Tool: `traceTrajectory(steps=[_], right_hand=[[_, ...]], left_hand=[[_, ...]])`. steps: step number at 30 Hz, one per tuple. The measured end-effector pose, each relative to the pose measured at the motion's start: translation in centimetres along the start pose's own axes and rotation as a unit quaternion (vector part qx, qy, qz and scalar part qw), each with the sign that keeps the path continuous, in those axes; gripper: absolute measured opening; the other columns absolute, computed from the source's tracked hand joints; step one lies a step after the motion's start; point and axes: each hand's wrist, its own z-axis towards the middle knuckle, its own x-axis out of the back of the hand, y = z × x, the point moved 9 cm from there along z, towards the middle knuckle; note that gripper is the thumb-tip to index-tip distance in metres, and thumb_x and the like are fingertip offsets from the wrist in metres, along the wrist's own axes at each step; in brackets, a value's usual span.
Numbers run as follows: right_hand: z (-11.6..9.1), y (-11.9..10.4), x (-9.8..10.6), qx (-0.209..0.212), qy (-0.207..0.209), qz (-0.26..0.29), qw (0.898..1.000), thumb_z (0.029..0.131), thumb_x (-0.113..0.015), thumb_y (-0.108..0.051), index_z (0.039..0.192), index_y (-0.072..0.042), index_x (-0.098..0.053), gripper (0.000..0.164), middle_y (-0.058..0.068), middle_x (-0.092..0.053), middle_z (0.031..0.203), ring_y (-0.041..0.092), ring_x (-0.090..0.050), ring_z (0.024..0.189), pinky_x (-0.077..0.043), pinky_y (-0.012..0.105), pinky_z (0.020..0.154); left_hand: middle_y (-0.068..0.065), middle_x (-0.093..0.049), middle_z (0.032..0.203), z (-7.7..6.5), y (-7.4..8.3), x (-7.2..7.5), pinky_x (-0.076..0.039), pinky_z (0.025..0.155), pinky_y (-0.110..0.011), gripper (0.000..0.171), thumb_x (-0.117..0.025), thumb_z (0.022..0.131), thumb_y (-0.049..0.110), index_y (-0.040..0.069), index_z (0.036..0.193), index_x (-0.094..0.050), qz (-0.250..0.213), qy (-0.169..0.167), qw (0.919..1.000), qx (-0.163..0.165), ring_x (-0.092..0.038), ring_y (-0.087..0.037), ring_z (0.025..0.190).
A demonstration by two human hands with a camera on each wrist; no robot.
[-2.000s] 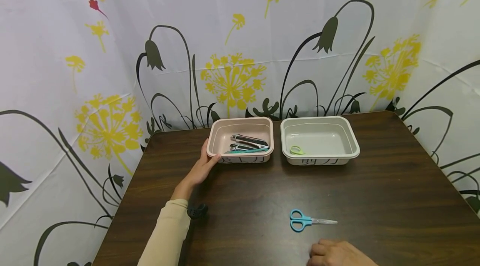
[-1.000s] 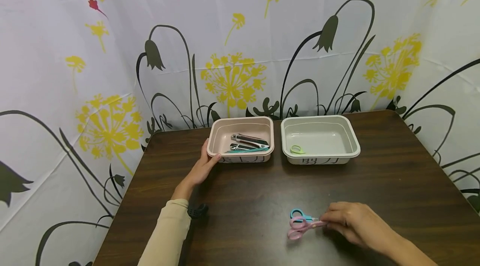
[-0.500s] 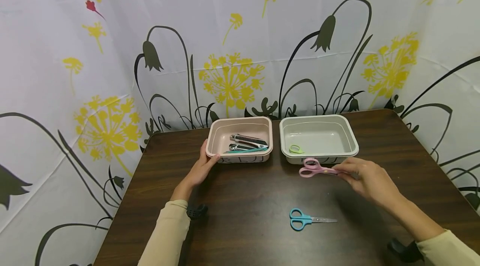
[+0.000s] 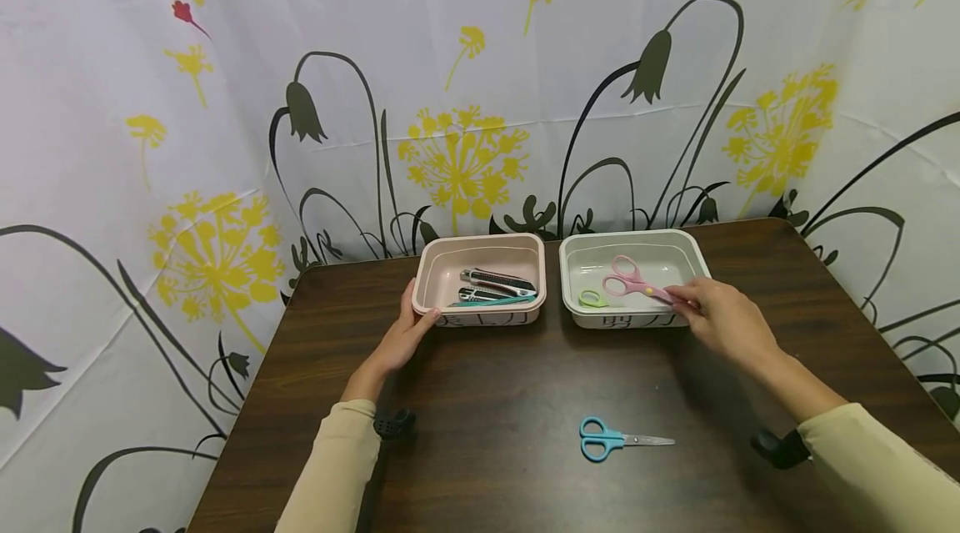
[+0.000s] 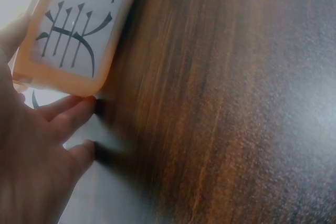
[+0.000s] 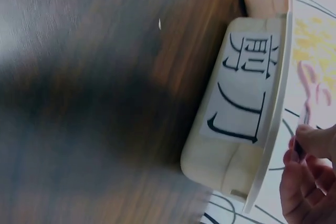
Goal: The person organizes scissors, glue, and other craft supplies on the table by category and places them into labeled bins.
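My right hand (image 4: 723,320) pinches a pair of pink-handled scissors (image 4: 628,283) by the blade end, handles held over the white bin (image 4: 637,321). In the right wrist view the pink scissors (image 6: 310,85) stand out beyond the bin's rim, between thumb and fingers. A small light-green ring handle (image 4: 592,299) shows inside that bin. My left hand (image 4: 393,341) holds the left front corner of the pink bin (image 4: 480,242), thumb on its rim and fingers at its side. Several utility knives (image 4: 498,283) lie in the pink bin. Light-blue scissors (image 4: 611,439) lie on the table.
Both bins stand side by side at the back of the brown wooden table (image 4: 487,433), with handwritten-style labels on their fronts. A flower-printed curtain (image 4: 465,57) hangs right behind the table's back edge.
My right hand has picked up the pink scissors from near the table's front and carried them up to the white bin. My left hand has stayed at the pink bin.
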Motion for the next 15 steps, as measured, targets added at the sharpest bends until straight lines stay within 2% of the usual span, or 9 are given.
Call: traceTrajectory(steps=[3,6,10,15], right_hand=[[0.8,0.5,-0.8,-0.010,-0.039,-0.004,0.999,0.087,-0.072,-0.006,0.115,-0.005,-0.073,0.028,-0.001,-0.059,0.078,0.018,-0.048,0.064,-0.035,0.033,0.055],[1.5,0.9,-1.5,-0.024,-0.066,0.001,0.998,0.088,-0.071,-0.008,0.116,-0.004,-0.073,0.028,0.003,-0.067,0.084,0.020,-0.051,0.066,-0.037,0.035,0.056],[2.3,1.2,-1.8,-0.031,-0.078,0.002,0.996,0.088,-0.071,-0.010,0.114,-0.005,-0.074,0.027,0.009,-0.073,0.090,0.021,-0.058,0.070,-0.042,0.039,0.057],[3.1,1.6,-2.3,-0.030,-0.093,0.014,0.995,0.088,-0.071,-0.009,0.108,-0.006,-0.076,0.021,0.012,-0.073,0.096,0.023,-0.060,0.077,-0.044,0.039,0.061]], left_hand=[[-0.030,-0.019,0.156,0.0,0.0,0.1,-0.022,0.110,-0.058,0.080,-0.052,0.103,0.028,0.008,0.156,0.005,0.000,0.003,1.0000,-0.001,-0.030,-0.045,0.137],[-0.030,-0.019,0.156,0.0,0.0,0.0,-0.023,0.110,-0.057,0.080,-0.052,0.103,0.028,0.009,0.156,0.005,-0.002,0.002,1.0000,-0.002,-0.030,-0.044,0.137],[-0.030,-0.019,0.156,0.1,-0.2,0.0,-0.023,0.110,-0.058,0.080,-0.052,0.103,0.028,0.009,0.156,0.005,-0.002,0.002,1.0000,-0.002,-0.030,-0.044,0.137],[-0.030,-0.018,0.156,0.1,-0.1,0.0,-0.023,0.110,-0.057,0.080,-0.051,0.103,0.028,0.010,0.157,0.005,-0.001,0.001,1.0000,0.001,-0.030,-0.044,0.137]])
